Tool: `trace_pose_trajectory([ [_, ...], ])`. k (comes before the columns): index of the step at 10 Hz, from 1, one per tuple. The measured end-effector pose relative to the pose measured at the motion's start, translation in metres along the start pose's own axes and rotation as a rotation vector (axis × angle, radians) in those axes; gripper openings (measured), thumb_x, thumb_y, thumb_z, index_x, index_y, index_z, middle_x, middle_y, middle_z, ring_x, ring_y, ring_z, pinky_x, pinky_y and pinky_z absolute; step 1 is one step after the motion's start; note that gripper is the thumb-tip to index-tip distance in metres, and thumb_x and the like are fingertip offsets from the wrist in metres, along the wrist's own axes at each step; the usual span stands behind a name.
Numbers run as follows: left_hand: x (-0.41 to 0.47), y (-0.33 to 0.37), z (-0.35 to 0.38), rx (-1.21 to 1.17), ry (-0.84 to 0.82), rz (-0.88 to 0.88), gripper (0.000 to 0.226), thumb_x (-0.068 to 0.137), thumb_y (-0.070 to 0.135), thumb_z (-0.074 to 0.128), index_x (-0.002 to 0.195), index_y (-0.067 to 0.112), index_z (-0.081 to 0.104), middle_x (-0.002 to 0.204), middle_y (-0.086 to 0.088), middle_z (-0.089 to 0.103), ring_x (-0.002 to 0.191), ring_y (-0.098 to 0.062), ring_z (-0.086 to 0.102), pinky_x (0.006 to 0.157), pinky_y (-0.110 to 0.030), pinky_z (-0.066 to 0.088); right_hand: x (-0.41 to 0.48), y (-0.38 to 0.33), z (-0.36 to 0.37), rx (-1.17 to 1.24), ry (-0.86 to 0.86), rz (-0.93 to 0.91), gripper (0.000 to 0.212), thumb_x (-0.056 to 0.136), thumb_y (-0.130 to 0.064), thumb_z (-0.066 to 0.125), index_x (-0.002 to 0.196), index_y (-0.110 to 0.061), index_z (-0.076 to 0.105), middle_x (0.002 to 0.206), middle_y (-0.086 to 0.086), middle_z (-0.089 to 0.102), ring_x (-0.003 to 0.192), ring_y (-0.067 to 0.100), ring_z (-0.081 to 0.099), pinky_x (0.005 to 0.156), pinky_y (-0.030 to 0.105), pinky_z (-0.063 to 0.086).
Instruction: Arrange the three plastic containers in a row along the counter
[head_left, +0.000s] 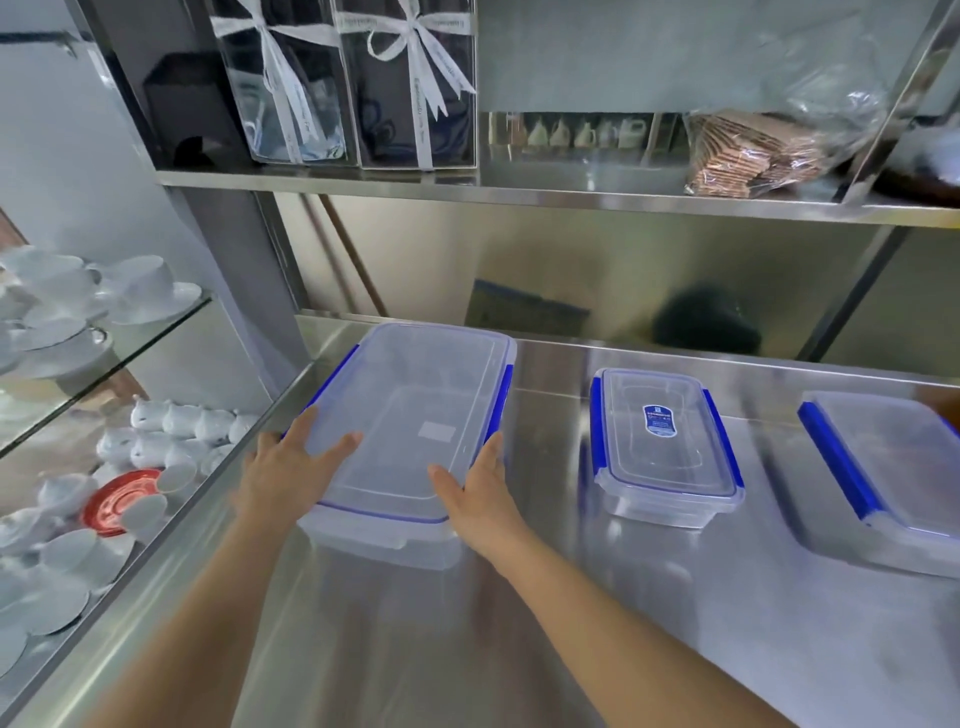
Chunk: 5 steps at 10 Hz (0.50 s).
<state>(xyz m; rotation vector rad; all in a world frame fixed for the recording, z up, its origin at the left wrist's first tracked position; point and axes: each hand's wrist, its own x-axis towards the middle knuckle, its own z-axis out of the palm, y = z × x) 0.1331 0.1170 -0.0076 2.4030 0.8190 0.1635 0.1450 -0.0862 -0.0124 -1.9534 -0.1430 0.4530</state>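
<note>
Three clear plastic containers with blue side clips stand on the steel counter (519, 649). The large container (415, 410) is at the left. My left hand (291, 473) lies on its near left corner, thumb on the lid. My right hand (478, 488) presses its near right corner, fingers along the blue clip. Both hands grip it from the sides. A smaller container (665, 447) with a blue label on its lid sits in the middle. The third container (893, 467) is at the right, cut off by the frame edge.
A steel shelf (571, 195) above holds two ribboned gift boxes (353, 88) and a bag of brown wafers (753, 156). Left of the counter, glass shelves (104, 353) carry white cups, saucers and a red saucer (122, 501). A steel back wall rises behind the containers.
</note>
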Motion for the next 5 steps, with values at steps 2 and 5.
trace_pose_trajectory([
  [2,-0.002,-0.001,0.002,0.056,-0.017,-0.02,0.075,0.072,0.074,0.046,0.138,0.045,0.025,0.141,-0.016,0.036,0.133,-0.038,0.028,0.11,-0.056,0.024,-0.003,-0.003,-0.005,-0.067,-0.02,0.033,0.092,0.09,-0.053,0.043,0.144,-0.014,-0.02,0.159,0.006,-0.004,0.144,0.026,0.015,0.113,0.039,0.022],
  [5,-0.029,0.01,-0.011,0.104,0.039,-0.059,0.083,0.075,0.076,0.038,0.144,0.036,0.017,0.153,-0.018,0.017,0.14,-0.039,0.013,0.114,-0.057,0.009,-0.04,-0.036,-0.112,0.018,0.308,-0.081,0.07,0.088,-0.048,0.051,0.144,-0.017,0.022,0.152,0.004,0.03,0.134,0.022,0.037,0.1,0.034,0.035],
])
